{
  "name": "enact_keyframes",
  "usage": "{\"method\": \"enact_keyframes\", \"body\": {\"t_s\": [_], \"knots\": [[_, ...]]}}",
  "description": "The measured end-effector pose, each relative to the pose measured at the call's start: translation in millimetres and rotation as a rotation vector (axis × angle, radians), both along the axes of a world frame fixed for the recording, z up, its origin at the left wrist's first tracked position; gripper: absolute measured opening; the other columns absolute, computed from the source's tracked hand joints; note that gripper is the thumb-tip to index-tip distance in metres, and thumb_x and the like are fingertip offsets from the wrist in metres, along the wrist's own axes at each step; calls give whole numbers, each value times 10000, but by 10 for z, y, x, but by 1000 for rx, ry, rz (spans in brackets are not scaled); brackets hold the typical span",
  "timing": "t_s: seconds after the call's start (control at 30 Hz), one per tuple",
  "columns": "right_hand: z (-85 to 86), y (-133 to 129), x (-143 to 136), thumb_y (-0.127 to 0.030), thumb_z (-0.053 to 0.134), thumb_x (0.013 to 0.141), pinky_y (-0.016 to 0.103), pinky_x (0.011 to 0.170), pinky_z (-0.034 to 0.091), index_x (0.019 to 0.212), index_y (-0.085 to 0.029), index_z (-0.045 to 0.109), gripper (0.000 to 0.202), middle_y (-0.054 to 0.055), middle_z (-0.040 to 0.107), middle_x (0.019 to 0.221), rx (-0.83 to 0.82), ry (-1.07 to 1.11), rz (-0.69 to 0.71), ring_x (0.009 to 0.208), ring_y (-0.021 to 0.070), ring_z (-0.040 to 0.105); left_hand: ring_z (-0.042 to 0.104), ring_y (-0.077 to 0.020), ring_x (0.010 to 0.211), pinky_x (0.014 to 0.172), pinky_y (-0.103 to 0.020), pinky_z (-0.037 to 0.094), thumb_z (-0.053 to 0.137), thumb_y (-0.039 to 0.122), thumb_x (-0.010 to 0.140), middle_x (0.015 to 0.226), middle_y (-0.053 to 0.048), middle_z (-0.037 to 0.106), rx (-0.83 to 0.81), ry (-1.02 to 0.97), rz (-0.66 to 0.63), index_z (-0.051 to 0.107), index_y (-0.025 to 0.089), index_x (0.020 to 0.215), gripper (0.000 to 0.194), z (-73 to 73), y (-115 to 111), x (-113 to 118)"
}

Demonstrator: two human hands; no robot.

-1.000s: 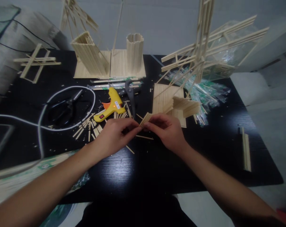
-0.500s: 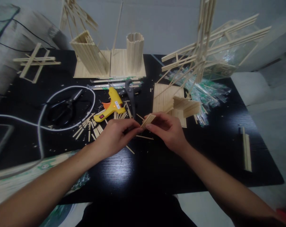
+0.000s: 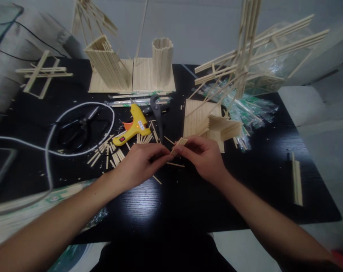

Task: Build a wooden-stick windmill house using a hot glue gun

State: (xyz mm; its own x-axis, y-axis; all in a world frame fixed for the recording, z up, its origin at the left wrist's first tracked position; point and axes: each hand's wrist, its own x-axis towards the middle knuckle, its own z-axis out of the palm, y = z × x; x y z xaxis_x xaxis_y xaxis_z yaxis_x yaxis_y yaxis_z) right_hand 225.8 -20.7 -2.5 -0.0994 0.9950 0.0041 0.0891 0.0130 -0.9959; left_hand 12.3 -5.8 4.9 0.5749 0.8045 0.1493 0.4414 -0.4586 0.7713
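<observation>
Between my two hands is a small bundle of short wooden sticks, lying side by side like a little panel. The fingertips of my left hand pinch its lower left end. My right hand grips its right side between thumb and fingers. Cut stick pieces lie scattered to the left of my left hand, with a yellow glue gun just behind them. Beyond my right hand stands a stick-built base with low walls, partly covered by that hand.
Dark-handled pliers lie beside the glue gun; scissors rest inside a white cable loop. At the back stand two stick towers. A tall stick frame rises at right above plastic wrappers. A stick strip lies far right.
The stick bundle has turned slightly in my fingers and moved a little to the right. Both hands keep their pinch on it.
</observation>
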Motion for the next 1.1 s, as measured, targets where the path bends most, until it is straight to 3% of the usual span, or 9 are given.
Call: {"method": "enact_keyframes", "body": {"t_s": [0.33, 0.6, 0.77, 0.93, 1.1], "knots": [[54, 5, 27, -386, 849, 835, 263, 586, 603, 789, -230, 789, 173, -9, 737, 691, 18, -28, -184, 610, 140, 681, 732, -143, 732, 691, -250, 546, 733, 301, 960, 895, -13, 797, 13, -7, 44, 765, 208, 1022, 116, -19, 18, -7], [38, -26, -25, -409, 861, 812, 255, 578, 590, 804, -228, 796, 192, -1, 763, 728, -11, 46, -111, 613, 135, 682, 708, -119, 714, 685, -230, 544, 723, 354, 966, 884, -2, 778, -63, -32, 49, 753, 200, 1039, 173, -15, -3, 0], [33, -62, -63, -433, 869, 799, 272, 616, 597, 811, -230, 803, 214, 14, 784, 756, -25, 56, -73, 676, 159, 714, 651, -117, 641, 611, -227, 479, 695, 365, 980, 778, 7, 756, -112, -13, 21, 791, 197, 978, 193, -19, -3, 9], [12, -83, -76, -371, 870, 796, 275, 621, 604, 817, -242, 810, 143, 8, 794, 768, -18, 64, -68, 686, 157, 723, 581, -101, 548, 533, -214, 409, 653, 359, 1001, 637, 23, 680, -151, -1, 6, 773, 178, 867, 255, -5, -3, 6], [19, -81, -79, -328, 852, 810, 286, 654, 622, 825, -250, 813, 89, 5, 807, 804, -24, 89, -62, 697, 155, 734, 562, -91, 536, 527, -206, 399, 643, 339, 1007, 624, 30, 661, -154, -2, -2, 745, 173, 827, 266, 3, -9, 13]]}}
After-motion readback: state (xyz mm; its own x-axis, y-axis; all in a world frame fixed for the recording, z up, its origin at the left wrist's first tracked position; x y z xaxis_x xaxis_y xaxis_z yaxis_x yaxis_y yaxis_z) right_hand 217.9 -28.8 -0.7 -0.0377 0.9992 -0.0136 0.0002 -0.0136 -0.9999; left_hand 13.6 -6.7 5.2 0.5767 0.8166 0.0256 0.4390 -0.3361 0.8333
